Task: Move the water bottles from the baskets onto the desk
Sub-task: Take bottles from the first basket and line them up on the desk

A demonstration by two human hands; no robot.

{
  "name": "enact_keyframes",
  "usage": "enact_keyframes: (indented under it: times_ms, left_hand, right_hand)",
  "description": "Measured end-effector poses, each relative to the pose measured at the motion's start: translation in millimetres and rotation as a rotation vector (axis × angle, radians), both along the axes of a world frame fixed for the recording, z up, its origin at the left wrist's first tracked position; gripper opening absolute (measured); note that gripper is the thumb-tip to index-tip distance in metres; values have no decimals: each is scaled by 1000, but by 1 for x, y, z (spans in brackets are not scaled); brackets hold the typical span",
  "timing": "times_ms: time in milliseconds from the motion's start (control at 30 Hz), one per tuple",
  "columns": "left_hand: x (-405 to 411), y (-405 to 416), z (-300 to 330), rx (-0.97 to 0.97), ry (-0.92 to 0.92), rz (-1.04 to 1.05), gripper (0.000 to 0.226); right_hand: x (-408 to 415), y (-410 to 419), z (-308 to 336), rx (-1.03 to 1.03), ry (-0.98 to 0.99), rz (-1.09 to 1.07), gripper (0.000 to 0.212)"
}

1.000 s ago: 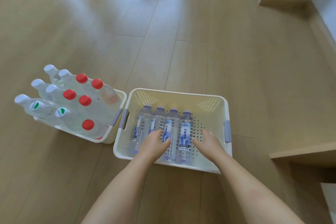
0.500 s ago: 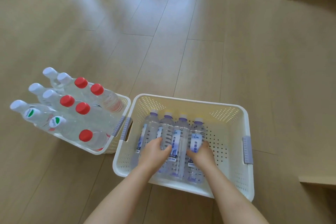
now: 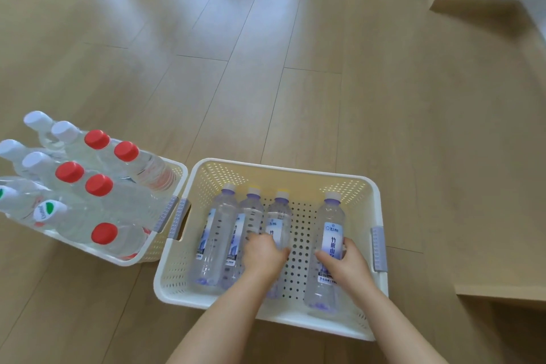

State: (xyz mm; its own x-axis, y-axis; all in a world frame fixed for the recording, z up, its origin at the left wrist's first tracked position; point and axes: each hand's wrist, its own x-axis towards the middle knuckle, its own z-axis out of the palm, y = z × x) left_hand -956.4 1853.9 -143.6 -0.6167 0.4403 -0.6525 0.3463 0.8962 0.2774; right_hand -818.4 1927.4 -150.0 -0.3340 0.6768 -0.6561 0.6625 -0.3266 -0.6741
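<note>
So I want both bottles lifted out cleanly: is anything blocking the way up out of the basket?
Nothing visible does. The right hand grips the rightmost bottle, the left hand grips its neighbour, and the cream basket is open on top.

Two bare forearms enter from six o'clock, uncovered as far as the frame shows them, with no sleeve, watch or ring. The person's left hand (image 3: 263, 254) and right hand (image 3: 346, 266) are ungloved, fingernails short and unpainted.
</note>
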Motion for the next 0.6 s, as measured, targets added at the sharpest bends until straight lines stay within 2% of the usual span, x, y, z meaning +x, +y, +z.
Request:
enact_keyframes:
  times_ms: [100,200,267,400,500,600]
  left_hand:
    - [1,6,-4,85,-64,30,47]
    - [15,15,-8,161,-308,144,50]
    - [22,18,-12,161,-399,191,55]
    - [18,22,-18,149,-465,194,45]
    - [13,18,-22,161,-505,213,60]
    - [10,8,-27,192,-541,245,71]
  right_hand:
    - [4,0,2,39,-11,-13,27]
    - [4,-1,2,33,-2,-25,28]
    - [4,0,1,37,1,-29,29]
    - [5,0,-1,38,6,-32,33]
    - [5,-1,1,34,-6,-13,39]
    - [6,-3,2,38,-5,9,56]
